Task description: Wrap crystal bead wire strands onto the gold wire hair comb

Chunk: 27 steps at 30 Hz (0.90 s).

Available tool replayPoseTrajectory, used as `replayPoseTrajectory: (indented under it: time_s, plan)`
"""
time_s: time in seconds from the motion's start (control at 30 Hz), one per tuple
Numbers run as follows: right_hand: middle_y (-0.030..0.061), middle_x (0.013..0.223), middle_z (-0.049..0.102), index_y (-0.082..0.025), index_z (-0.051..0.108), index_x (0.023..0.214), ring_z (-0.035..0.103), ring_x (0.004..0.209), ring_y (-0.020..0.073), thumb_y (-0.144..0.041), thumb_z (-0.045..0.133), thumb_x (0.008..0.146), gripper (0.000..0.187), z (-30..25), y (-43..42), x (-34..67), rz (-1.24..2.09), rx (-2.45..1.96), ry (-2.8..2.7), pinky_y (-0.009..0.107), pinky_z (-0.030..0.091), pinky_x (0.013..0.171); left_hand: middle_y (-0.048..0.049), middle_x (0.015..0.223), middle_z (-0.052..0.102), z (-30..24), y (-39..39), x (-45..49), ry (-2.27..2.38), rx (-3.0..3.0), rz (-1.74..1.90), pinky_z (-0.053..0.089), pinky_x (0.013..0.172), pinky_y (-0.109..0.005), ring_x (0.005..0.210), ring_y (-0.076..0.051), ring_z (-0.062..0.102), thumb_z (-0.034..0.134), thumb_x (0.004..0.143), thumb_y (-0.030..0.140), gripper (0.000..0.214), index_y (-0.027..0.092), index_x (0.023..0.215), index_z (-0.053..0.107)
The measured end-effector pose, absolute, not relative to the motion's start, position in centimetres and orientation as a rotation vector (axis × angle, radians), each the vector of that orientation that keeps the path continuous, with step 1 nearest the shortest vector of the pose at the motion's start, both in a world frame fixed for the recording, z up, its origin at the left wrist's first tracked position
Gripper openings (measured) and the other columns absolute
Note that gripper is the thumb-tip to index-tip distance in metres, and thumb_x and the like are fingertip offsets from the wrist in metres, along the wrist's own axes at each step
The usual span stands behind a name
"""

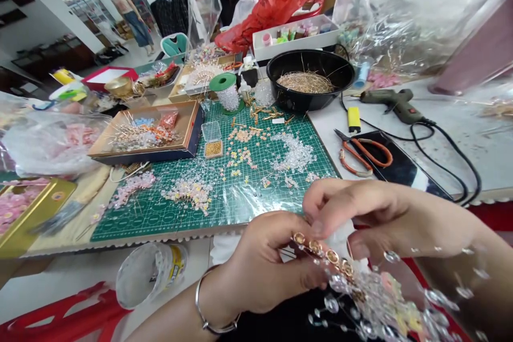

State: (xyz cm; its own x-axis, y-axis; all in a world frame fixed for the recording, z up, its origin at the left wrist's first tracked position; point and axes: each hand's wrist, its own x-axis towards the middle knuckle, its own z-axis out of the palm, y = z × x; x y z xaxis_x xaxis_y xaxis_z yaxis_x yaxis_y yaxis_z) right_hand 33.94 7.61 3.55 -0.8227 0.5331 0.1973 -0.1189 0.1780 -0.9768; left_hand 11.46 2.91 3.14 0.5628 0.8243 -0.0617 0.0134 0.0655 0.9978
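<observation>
bead piece (363, 291), gold loops and clear beads on wires, sits near, off the table edge, between both hands, likely kept close for fine finger work. left hand (262, 264), bangle on wrist, curls shut round the loop row from below, looks like it steadies it. right hand (356, 211) comes over the top, thumb and forefinger pinched together on the left end of the loops, other fingers loosely bent. hands touch. loose beads (294, 152) spread on the green mat (224, 200) further off, probably within reach. pliers (364, 156), glue gun (395, 102) right, bowl (310, 83) far.
</observation>
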Motion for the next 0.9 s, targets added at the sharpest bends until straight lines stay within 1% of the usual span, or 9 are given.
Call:
replayPoseTrajectory:
  time_s: [0.1, 0.17, 0.23, 0.37, 0.5, 0.67, 0.83, 0.87, 0.9]
  plan:
    - [0.0018, 0.114, 0.056, -0.031, 0.066, 0.122, 0.059, 0.097, 0.0071, -0.01, 0.066, 0.088, 0.039, 3.1, 6.6, 33.6, 1.652, -0.292, -1.9, 0.017, 0.05, 0.081, 0.0024, 0.063, 0.063, 2.8, 2.8, 11.7, 0.73, 1.039, 0.665, 0.046, 0.052, -0.02, 0.053, -0.009, 0.058, 0.085, 0.072, 0.03, 0.029, 0.018, 0.068, 0.059]
    - [0.003, 0.113, 0.057, -0.027, 0.067, 0.119, 0.058, 0.106, 0.0101, -0.01, 0.068, 0.087, 0.036, 3.0, 6.1, 33.6, 1.516, -0.29, -1.905, 0.02, 0.049, 0.09, 0.0032, 0.062, 0.062, 2.3, 2.9, 11.9, 0.669, 0.887, 0.649, 0.045, 0.05, -0.017, 0.051, -0.007, 0.058, 0.086, 0.071, 0.027, 0.03, 0.018, 0.068, 0.058]
    - [0.0036, 0.111, 0.058, -0.025, 0.067, 0.116, 0.058, 0.109, 0.0118, -0.015, 0.067, 0.089, 0.028, 2.9, 5.6, 33.6, 1.359, -0.342, -1.92, 0.021, 0.049, 0.092, 0.0046, 0.058, 0.061, 1.7, 3.0, 12.3, 0.611, 0.805, 0.669, 0.045, 0.047, -0.013, 0.048, -0.005, 0.057, 0.086, 0.072, 0.027, 0.03, 0.017, 0.069, 0.057]
    - [0.003, 0.104, 0.061, -0.024, 0.066, 0.106, 0.063, 0.095, 0.0108, -0.027, 0.063, 0.093, 0.013, 2.4, 4.9, 33.3, 1.137, -0.489, -1.869, 0.018, 0.052, 0.084, 0.0063, 0.054, 0.06, 0.9, 3.0, 13.0, 0.595, 0.676, 0.762, 0.04, 0.039, -0.009, 0.04, -0.002, 0.053, 0.088, 0.069, 0.03, 0.034, 0.017, 0.073, 0.057]
    - [0.0017, 0.102, 0.06, -0.025, 0.063, 0.095, 0.062, 0.091, 0.0111, -0.028, 0.062, 0.094, 0.003, 1.5, 4.6, 33.0, 1.161, -0.577, -1.769, 0.019, 0.053, 0.078, 0.0044, 0.058, 0.063, 1.2, 2.9, 13.5, 0.615, 0.621, 0.77, 0.036, 0.038, -0.008, 0.042, -0.003, 0.057, 0.087, 0.07, 0.032, 0.035, 0.015, 0.074, 0.057]
    - [0.0001, 0.097, 0.057, -0.029, 0.061, 0.101, 0.062, 0.076, 0.0092, -0.032, 0.057, 0.097, 0.007, 0.7, 4.1, 33.1, 1.341, -0.58, -1.662, 0.018, 0.053, 0.064, 0.0028, 0.059, 0.066, 1.9, 3.0, 13.5, 0.65, 0.59, 0.697, 0.033, 0.038, -0.01, 0.044, -0.003, 0.058, 0.088, 0.067, 0.031, 0.036, 0.015, 0.075, 0.057]
    - [-0.0008, 0.087, 0.057, -0.036, 0.058, 0.093, 0.066, 0.073, 0.0169, -0.044, 0.063, 0.089, 0.01, 0.0, 3.5, 32.4, 1.286, -0.676, -1.642, 0.027, 0.058, 0.062, 0.003, 0.054, 0.061, 1.9, 2.9, 13.5, 0.709, 0.558, 0.658, 0.029, 0.037, -0.016, 0.041, -0.006, 0.054, 0.091, 0.06, 0.032, 0.037, 0.015, 0.072, 0.06]
    - [-0.0021, 0.081, 0.057, -0.038, 0.056, 0.091, 0.065, 0.065, 0.018, -0.055, 0.065, 0.084, 0.021, -0.1, 3.7, 32.0, 1.246, -0.669, -1.638, 0.028, 0.057, 0.055, 0.0024, 0.055, 0.062, 1.7, 3.0, 13.4, 0.681, 0.547, 0.639, 0.035, 0.042, -0.018, 0.044, -0.007, 0.055, 0.093, 0.056, 0.032, 0.039, 0.014, 0.073, 0.062]
    - [-0.0029, 0.075, 0.057, -0.04, 0.055, 0.088, 0.063, 0.058, 0.019, -0.065, 0.065, 0.079, 0.029, -0.2, 4.0, 31.7, 1.202, -0.65, -1.655, 0.028, 0.055, 0.049, 0.0011, 0.062, 0.064, 1.4, 3.3, 13.3, 0.671, 0.543, 0.617, 0.043, 0.053, -0.02, 0.053, -0.008, 0.058, 0.095, 0.051, 0.03, 0.042, 0.014, 0.074, 0.064]
